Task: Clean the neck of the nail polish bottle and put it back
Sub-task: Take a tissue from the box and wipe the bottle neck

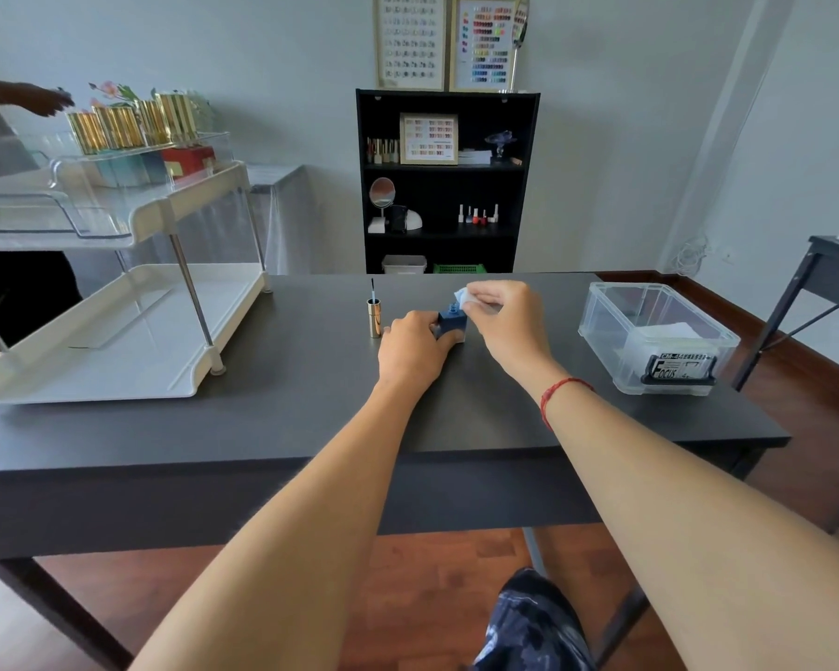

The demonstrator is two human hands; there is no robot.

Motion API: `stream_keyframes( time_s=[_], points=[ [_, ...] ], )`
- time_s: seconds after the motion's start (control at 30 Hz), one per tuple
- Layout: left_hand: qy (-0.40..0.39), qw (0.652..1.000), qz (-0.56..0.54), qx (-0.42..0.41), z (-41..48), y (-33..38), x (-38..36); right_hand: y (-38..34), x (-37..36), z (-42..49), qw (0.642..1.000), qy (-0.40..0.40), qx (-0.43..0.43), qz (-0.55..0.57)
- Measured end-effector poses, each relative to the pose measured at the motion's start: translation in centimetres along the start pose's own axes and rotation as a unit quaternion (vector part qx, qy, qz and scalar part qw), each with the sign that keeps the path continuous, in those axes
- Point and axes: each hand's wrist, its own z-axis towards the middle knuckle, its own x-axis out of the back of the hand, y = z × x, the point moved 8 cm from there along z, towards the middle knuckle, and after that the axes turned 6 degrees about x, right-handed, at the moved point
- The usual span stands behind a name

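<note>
A dark blue nail polish bottle point(452, 324) stands uncapped on the dark table point(311, 404). My left hand point(415, 348) grips the bottle from its left side. My right hand point(502, 314) pinches a small white wipe point(463, 298) against the bottle's neck, which is partly hidden by the wipe. The gold cap point(374, 318) stands upside down just left of my left hand, its brush pointing straight up.
A clear plastic box point(657, 339) with white wipes sits at the right of the table. A white two-tier organiser point(117, 302) with gold-capped bottles occupies the left. Another person's hand point(44, 101) reaches in at far left. A black shelf stands behind.
</note>
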Motion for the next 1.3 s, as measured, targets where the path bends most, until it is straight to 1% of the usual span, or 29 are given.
stream_keyframes(
  time_s=[0.13,0.33,0.53,0.67,0.8,0.93,0.97,1.0,1.1,1.13,1.23,1.3],
  points=[
    [-0.001,1.000,-0.008,-0.003,-0.1,0.1,0.1,-0.3,-0.9,-0.4,0.999,-0.038,0.010,0.008],
    [-0.011,1.000,-0.016,-0.006,-0.3,0.1,0.2,-0.2,-1.1,-0.4,0.998,-0.040,0.003,0.039],
    [-0.021,1.000,-0.012,-0.005,-0.3,0.2,0.0,0.4,-1.3,0.5,0.998,-0.053,-0.024,0.031],
    [-0.017,1.000,-0.016,0.006,-0.3,0.0,0.1,0.4,-1.4,1.0,0.997,-0.069,-0.017,0.022],
    [-0.016,1.000,-0.018,0.011,-0.3,-0.1,0.1,1.0,-1.2,0.9,0.996,-0.047,-0.036,0.064],
    [-0.012,1.000,-0.011,0.007,-0.2,0.0,0.1,1.9,-0.2,0.8,0.986,0.030,-0.084,0.138],
    [-0.012,1.000,-0.010,0.008,-0.2,0.0,0.1,1.9,0.0,0.9,0.985,0.035,-0.085,0.144],
    [-0.012,1.000,-0.010,0.008,-0.2,0.0,0.1,1.7,-0.2,0.9,0.987,0.023,-0.080,0.139],
    [-0.013,1.000,-0.014,0.010,-0.3,-0.1,0.1,0.8,-1.3,1.0,0.991,-0.056,-0.055,0.112],
    [-0.013,1.000,-0.016,0.010,-0.3,-0.1,0.1,0.5,-1.6,1.0,0.991,-0.071,-0.048,0.104],
    [-0.010,1.000,-0.022,0.010,-0.4,0.0,0.3,-0.1,-1.5,1.1,0.993,-0.088,-0.035,0.076],
    [-0.005,1.000,-0.019,0.011,-0.4,0.0,0.5,-0.1,-1.0,1.3,0.993,-0.086,-0.038,0.069]
  ],
)
